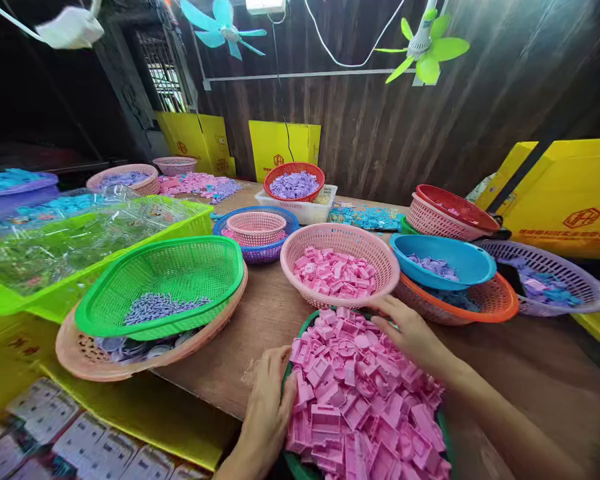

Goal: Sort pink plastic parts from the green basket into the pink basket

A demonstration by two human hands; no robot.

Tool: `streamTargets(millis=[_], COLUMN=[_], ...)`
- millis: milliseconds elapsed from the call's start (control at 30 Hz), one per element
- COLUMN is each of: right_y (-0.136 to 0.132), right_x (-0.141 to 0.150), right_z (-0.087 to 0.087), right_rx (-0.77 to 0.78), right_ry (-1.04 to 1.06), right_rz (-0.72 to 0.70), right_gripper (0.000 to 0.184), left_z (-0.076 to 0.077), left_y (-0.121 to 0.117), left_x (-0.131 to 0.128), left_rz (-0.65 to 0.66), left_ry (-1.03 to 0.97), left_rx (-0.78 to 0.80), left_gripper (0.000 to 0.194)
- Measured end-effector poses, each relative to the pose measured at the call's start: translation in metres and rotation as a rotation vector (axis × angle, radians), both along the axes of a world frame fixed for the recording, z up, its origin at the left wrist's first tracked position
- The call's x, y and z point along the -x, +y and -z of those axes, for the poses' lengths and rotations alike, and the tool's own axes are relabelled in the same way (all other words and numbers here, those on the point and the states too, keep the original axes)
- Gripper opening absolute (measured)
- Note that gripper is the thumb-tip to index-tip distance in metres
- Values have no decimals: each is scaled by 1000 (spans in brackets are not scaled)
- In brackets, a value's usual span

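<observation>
A dark green basket heaped with pink plastic pieces stands at the near edge of the table. On its left rim sits my left hand, closed round the edge with the thumb toward the pieces. My right hand grips the far right rim, its thumb over the pieces and its other fingers partly hidden. Just beyond, close to my right fingertips, a light pink basket holds more pink pieces. Most of the green basket's wall is hidden under the heap and my hands.
To the left, a bright green basket with small purple parts rests on a peach basket. A blue basin sits over an orange basket at right. Farther back are a red basket and yellow boxes.
</observation>
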State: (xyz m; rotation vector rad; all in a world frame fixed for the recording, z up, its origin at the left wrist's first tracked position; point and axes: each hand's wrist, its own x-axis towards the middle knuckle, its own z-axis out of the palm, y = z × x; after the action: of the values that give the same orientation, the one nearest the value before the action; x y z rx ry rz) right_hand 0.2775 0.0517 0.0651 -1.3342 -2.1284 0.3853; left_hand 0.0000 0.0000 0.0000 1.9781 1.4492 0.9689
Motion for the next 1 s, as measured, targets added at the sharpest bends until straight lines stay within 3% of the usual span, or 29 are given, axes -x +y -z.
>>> streamTargets(millis=[167, 300, 467, 600, 667, 833, 1000], right_y=[-21, -19, -21, -23, -17, 10, 19], right_x=[33, 47, 47, 35, 27, 18, 26], right_z=[7, 2, -11, -11, -5, 19, 35], right_rx=[71, 121, 173, 197, 231, 173, 150], right_ry=[-173, -262, -265, -214, -164, -54, -57], right_rz=[-186, -251, -260, -255, -193, 169, 235], right_gripper=[31, 32, 20, 18, 18, 18, 23], left_z=[-2, -4, -4, -3, -2, -1, -16], left_y=[-6, -8, -15, -18, -17, -14, -8], left_x=[-22, -20, -8, -2, -1, 0, -2], left_rz=[72, 108, 57, 96, 112, 119, 124], left_ry=[-67, -95, -50, -9, -15, -58, -212], left_rx=[-32, -20, -30, 25, 31, -3, -3], left_gripper=[35, 36, 39, 35, 30, 22, 20])
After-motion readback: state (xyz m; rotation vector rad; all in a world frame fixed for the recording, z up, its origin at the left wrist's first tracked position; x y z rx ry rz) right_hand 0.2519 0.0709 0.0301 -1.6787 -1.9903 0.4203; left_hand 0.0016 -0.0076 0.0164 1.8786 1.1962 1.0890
